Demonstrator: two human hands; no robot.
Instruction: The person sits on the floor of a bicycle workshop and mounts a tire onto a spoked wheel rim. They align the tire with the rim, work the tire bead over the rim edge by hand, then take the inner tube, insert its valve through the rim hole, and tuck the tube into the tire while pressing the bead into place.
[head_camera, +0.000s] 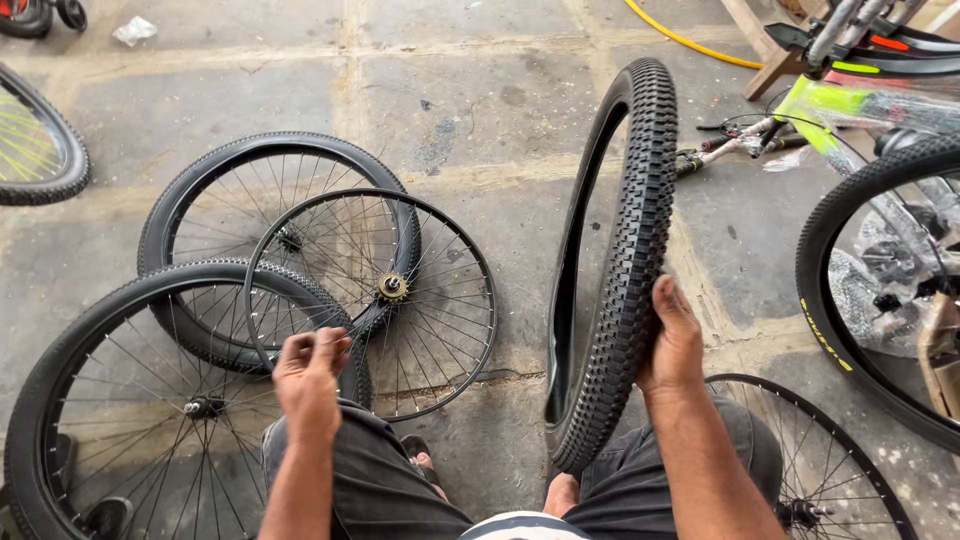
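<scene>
My right hand (672, 340) grips a knobby black bicycle tyre (630, 230) by its tread, holding it upright on the floor between my knees. My left hand (310, 372) hovers above my left knee with fingers pinched together; whether anything small is in them I cannot tell. Just beyond it a bare spoked rim with a sprocket hub (392, 288) lies flat, overlapping two tyred wheels: one behind (215, 170) and one at the lower left (120, 400).
Concrete slab floor. A neon-yellow bicycle frame (850, 100) and a tyred wheel (830, 290) stand at right. Another spoked rim (830, 470) lies by my right knee. A wheel (45, 150) sits at far left, a yellow hose (690, 42) at top.
</scene>
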